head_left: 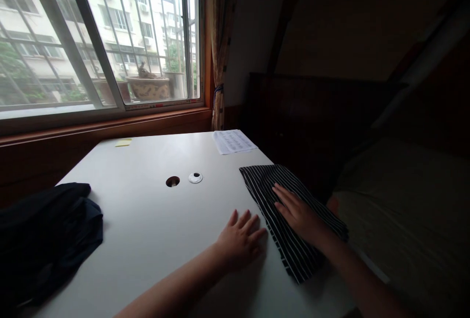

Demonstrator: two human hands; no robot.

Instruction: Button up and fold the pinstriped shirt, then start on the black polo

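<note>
A black cloth with white stripes, folded into a long flat shape, lies along the right edge of the white table. My right hand rests flat on top of it, fingers stretched out. Just left of the cloth, my left hand is over the bare tabletop with its fingers spread, the fingertips near the cloth's left edge. Neither hand grips anything. Whether the cloth is a garment I cannot tell.
A crumpled dark blue cloth lies at the table's left. Toward the back are a cable hole, its round white cover, a printed sheet and a yellow note pad. A window and tied curtain stand behind.
</note>
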